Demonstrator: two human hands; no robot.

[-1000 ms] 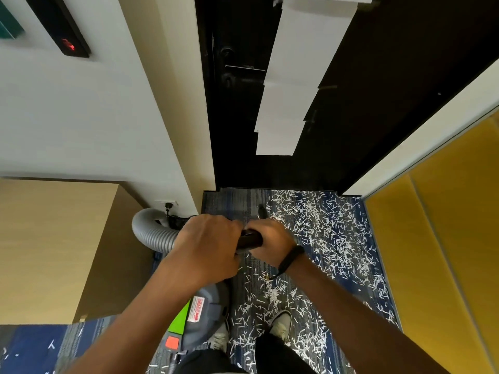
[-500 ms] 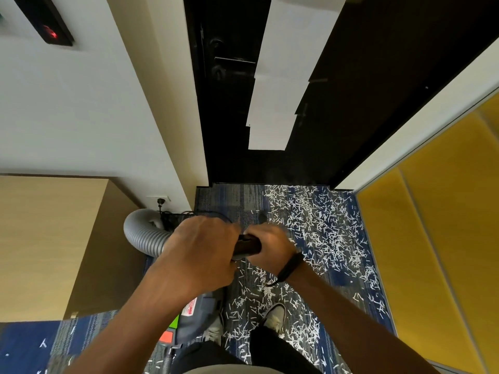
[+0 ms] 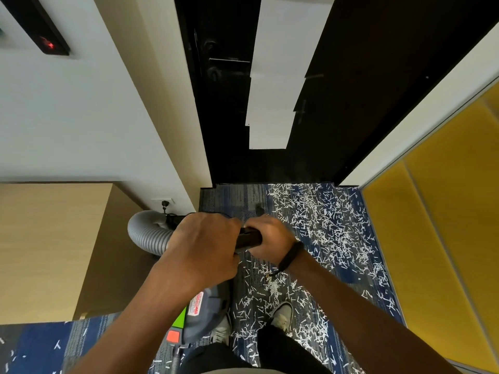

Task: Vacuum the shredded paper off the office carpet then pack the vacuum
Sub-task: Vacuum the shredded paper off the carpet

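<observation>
From the head camera, your left hand (image 3: 205, 249) and right hand (image 3: 272, 238) both wrap their fingers around the black wand (image 3: 248, 238), with the grey hose (image 3: 147, 233) curving off to the left. The vacuum body (image 3: 208, 311) sits by your feet. Shredded paper (image 3: 324, 228) litters the blue carpet (image 3: 232, 195) ahead and to the right.

Vacuum body (image 3: 208, 314) sticker: we see a red-and-white label (image 3: 196, 305) with print, but we cannot read its words.
Wall panel (image 3: 44, 31): we see a red glowing mark (image 3: 48, 44), too blurred for us to tell as a figure or sign.
Other readable text: we find none.
</observation>
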